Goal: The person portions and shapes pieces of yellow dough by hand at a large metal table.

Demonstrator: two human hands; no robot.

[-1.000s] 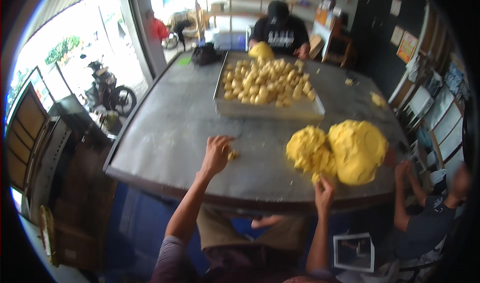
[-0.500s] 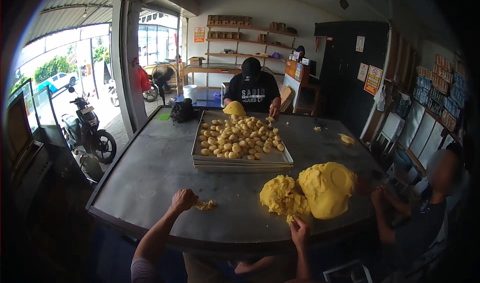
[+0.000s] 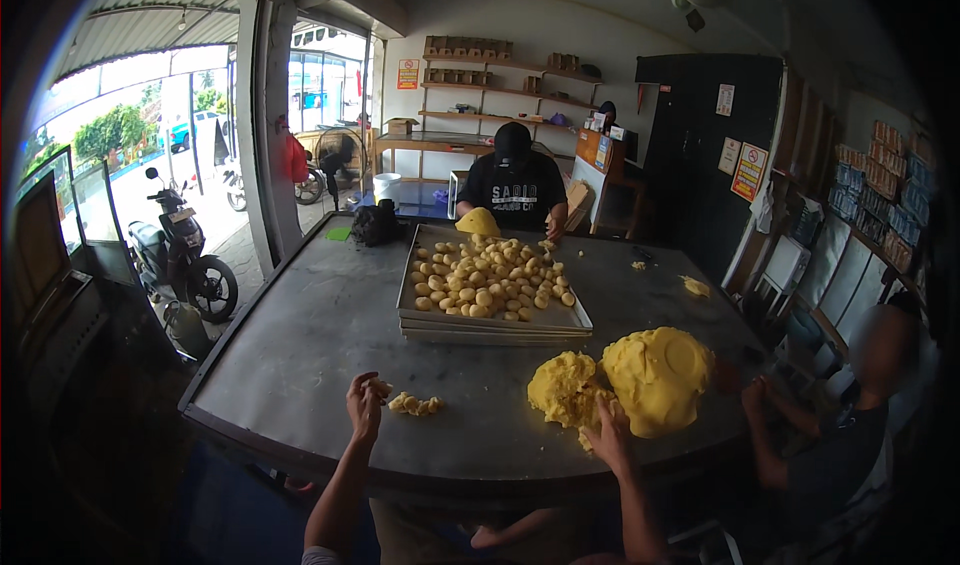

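My left hand (image 3: 363, 412) is closed around a small pale lump (image 3: 379, 389), just above the table. Beside it, a short row of pale yellowish pieces (image 3: 416, 404) lies on the dark tabletop. At the right, the fingers of my right hand (image 3: 612, 435) dig into the near edge of a rough, crumbly mound of yellow dough (image 3: 560, 387); their tips are partly lost in it. Against that mound rests a bigger, smoother yellow dough mass (image 3: 658, 375). Farther back, many round pale balls (image 3: 480, 290) fill a stack of metal trays (image 3: 500, 333).
Across the table (image 3: 300, 365) a person in a black cap (image 3: 512, 180) works at the trays, beside a yellow dough piece (image 3: 478, 222). Another person sits at the right edge (image 3: 850, 435). A dark bag (image 3: 375, 224) and flat dough scrap (image 3: 695, 286) lie on the table.
My left hand has lifted off the pale pieces and turned, now with a lump in it. My right hand has moved up into the crumbly dough. The view has shifted slightly.
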